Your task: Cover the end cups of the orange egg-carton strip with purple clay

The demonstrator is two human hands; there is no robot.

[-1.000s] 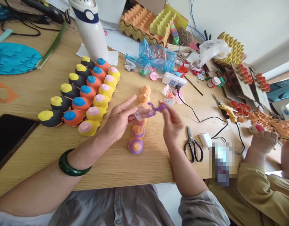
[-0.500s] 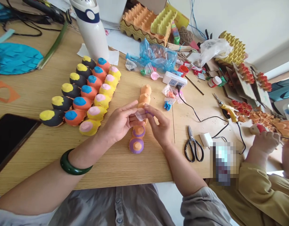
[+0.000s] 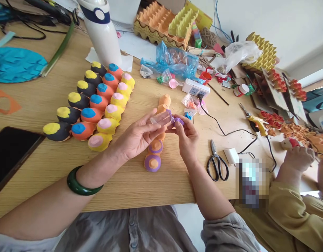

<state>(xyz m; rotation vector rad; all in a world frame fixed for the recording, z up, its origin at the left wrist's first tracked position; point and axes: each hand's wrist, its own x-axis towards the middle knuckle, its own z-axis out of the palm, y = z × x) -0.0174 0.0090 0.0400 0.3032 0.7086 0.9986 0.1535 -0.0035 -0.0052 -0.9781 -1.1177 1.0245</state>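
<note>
My left hand (image 3: 136,136) holds a small clear plastic bag (image 3: 159,118) between thumb and fingers. Pinched in my right hand (image 3: 187,134) is a lump of purple clay (image 3: 179,121), at the bag's mouth. Both hands are above a strip of orange egg-carton cups (image 3: 165,100) lying on the table, and they hide its middle. Purple covers the area around the tip of the nearest cup (image 3: 152,163), and the cup behind it carries a purple ring. To the left stand rows of covered cups: black with yellow tops (image 3: 75,99), orange with blue tops (image 3: 95,101), yellow with pink tops (image 3: 113,109).
Black-handled scissors (image 3: 217,162) and a white power strip (image 3: 195,88) with a trailing cord lie on the right. A white bottle (image 3: 102,38) stands behind the rows, a dark tablet-like device (image 3: 14,154) lies left. Another person's hand (image 3: 299,157) works at far right.
My right hand has moved slightly right, drawing more purple clay into view at the bag's mouth. The bag in my left hand has tilted up and shows more fully.
</note>
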